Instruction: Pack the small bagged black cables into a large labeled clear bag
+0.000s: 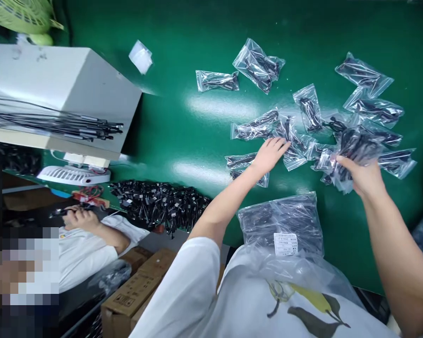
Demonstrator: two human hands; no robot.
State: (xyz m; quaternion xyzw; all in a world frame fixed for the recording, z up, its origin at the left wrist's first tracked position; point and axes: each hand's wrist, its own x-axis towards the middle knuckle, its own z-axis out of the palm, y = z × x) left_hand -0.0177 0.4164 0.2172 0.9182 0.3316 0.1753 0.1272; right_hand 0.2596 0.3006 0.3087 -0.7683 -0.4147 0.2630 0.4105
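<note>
My right hand [368, 176] is closed around a bunch of small clear zip bags with black cables [359, 143], thumb across the near side. To the left, my left hand [270, 154] reaches over the green table with its fingers stretched out, the tips at a bagged cable [288, 129]. More bagged cables lie around both hands, among them one bag [308, 108] just beyond and a pair [245, 162] beside my left wrist. Close to my body lies a large clear bag [280, 216] packed with dark cables and bearing a white label [285, 243].
A heap of black USB cables [162, 202] lies along the table's near edge. At left stand a grey metal box [74, 84] with cables across it and a green fan [19, 16]. A co-worker's hand [81, 218] holds something dark. Cardboard boxes [137, 286] stand below.
</note>
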